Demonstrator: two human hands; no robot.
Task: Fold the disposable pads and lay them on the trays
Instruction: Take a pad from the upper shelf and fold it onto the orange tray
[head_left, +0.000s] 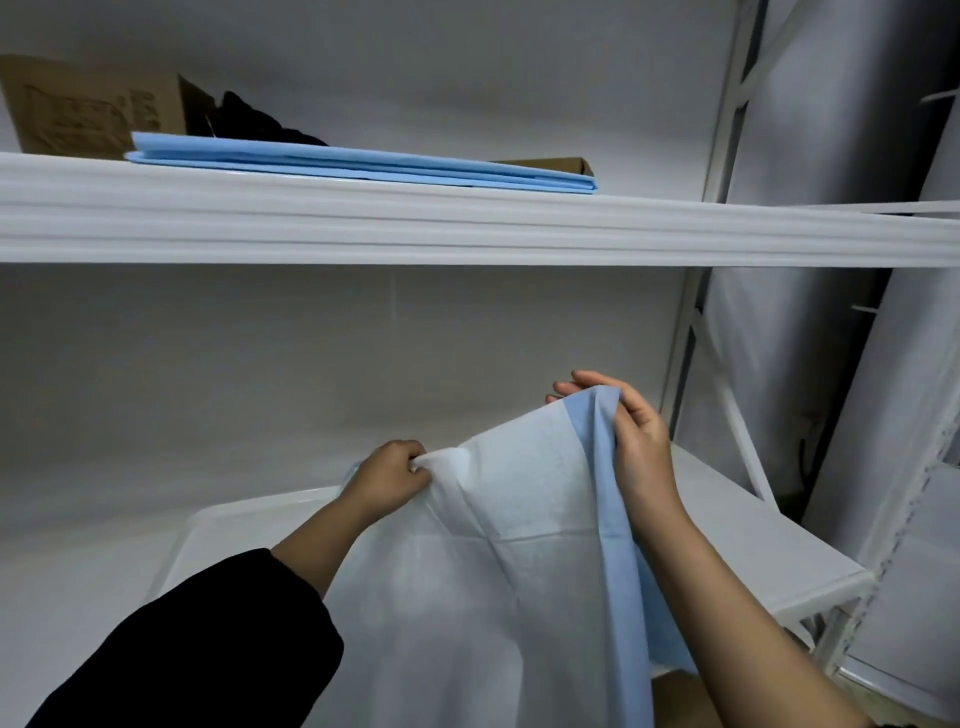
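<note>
The left hand (387, 475) and right hand (631, 434) each pinch a top corner of a white-and-blue disposable pad (498, 571), holding it unfolded above the lower tray (208, 525); folded blue pads (363, 163) already lie along the upper shelf's (467, 228) front edge.
</note>
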